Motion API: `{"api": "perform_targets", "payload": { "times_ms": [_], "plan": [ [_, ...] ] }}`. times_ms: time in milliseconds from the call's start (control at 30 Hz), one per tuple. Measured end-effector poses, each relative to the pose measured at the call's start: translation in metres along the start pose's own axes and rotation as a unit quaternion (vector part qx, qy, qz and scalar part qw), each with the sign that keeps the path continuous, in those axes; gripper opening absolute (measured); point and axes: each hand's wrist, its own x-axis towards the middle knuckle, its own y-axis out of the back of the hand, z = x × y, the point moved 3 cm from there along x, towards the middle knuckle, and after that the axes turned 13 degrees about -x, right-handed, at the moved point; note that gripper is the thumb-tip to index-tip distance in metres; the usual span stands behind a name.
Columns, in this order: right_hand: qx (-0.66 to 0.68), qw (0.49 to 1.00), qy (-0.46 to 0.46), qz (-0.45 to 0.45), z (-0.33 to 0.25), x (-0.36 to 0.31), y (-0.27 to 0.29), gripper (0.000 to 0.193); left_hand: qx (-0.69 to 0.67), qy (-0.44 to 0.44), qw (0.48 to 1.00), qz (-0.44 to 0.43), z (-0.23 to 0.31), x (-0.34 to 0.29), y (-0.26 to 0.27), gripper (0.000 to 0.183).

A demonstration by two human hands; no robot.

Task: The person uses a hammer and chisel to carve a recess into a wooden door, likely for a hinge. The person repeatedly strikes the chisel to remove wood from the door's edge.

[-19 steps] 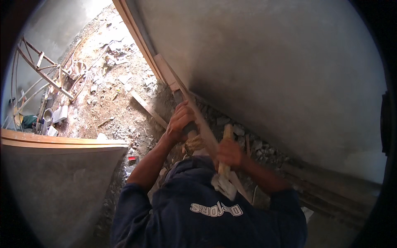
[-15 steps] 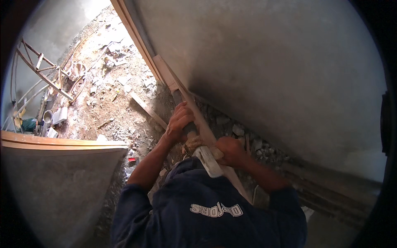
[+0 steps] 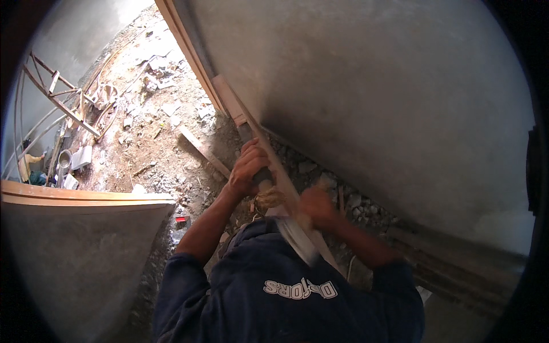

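A long pale wooden board (image 3: pixel 284 182) slants from the door frame down to my body. My left hand (image 3: pixel 250 167) is wrapped round a dark tool lying along it, which looks like a chisel. Its wooden handle (image 3: pixel 265 186) shows below my fingers and ends in a frayed, brownish butt (image 3: pixel 270 199). On the other side of the board, my right hand (image 3: pixel 317 207) is closed, smeared by motion, on what looks like a wooden mallet. The pale mallet head (image 3: pixel 298 243) is a blurred streak in front of my dark shirt. Where the tool's tip meets the board is hard to make out.
A grey plastered wall (image 3: pixel 389 97) rises along the right, with rubble (image 3: pixel 360 206) at its foot. Left lie a loose plank (image 3: pixel 203 151) and debris. Beyond the orange-brown frame edge (image 3: pixel 86 197) are a bucket (image 3: pixel 64 159), a leaning wooden frame (image 3: pixel 63 106) and part of a person (image 3: pixel 34 168).
The mallet head has swung down and to the right and is now blurred, with my right hand moving on it. My left hand stays in place. The person at far left has shifted.
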Motion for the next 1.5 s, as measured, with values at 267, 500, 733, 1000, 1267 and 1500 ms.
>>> {"api": "perform_targets", "payload": {
  "times_ms": [267,500,733,1000,1267,1500],
  "plan": [
    [0.014,0.992,0.082,0.096,-0.014,0.031,0.02,0.025,0.0,-0.005,1.0,-0.002,-0.008,0.008,0.012,0.019],
    [0.009,1.0,0.013,0.019,-0.011,0.022,0.016,0.035,-0.047,-0.002,0.999,-0.02,0.004,0.001,0.004,0.035],
    [0.03,0.996,0.04,0.07,-0.026,0.042,0.027,0.026,-0.068,-0.007,0.998,0.015,-0.005,0.004,0.006,0.034],
    [-0.03,0.995,-0.092,-0.02,-0.013,0.055,0.028,0.031,-0.06,-0.013,0.998,0.015,-0.009,0.005,0.007,0.032],
    [-0.076,0.99,-0.103,-0.06,0.0,0.036,0.008,0.041,-0.048,-0.027,0.998,-0.008,-0.007,0.0,0.008,0.033],
    [-0.056,0.997,0.06,-0.013,-0.012,0.028,0.013,0.04,-0.03,-0.022,0.999,-0.01,-0.004,-0.009,0.004,0.035]
  ]
}}
